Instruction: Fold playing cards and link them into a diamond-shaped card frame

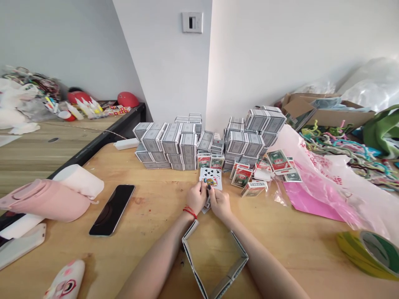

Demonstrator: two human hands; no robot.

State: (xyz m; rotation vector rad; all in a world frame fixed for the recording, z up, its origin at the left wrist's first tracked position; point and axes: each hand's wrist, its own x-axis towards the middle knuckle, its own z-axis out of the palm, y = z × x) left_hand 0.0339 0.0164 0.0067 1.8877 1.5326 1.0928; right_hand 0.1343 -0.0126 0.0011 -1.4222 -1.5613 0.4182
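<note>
Both my hands meet at the middle of the table, closed around playing cards (209,173) that show black pips and a court figure. My left hand (197,198) wears a red string bracelet and pinches the cards from the left. From the other side my right hand (220,203) grips them, thumbs side by side. More cards show under the hands, partly hidden. Between my forearms stands an angular ring of joined folded cards (215,286). Beyond the hands lie red and green card boxes (241,176) and stacks of card-built blocks (171,143).
On the left are a black phone (112,209), a pink visor (52,199) and a paper roll (79,181). At right lie a plastic bag (324,178), a roll of yellow tape (358,251), colourful yarn and a cardboard box (330,112). A second card-block stack (243,141) stands by the wall.
</note>
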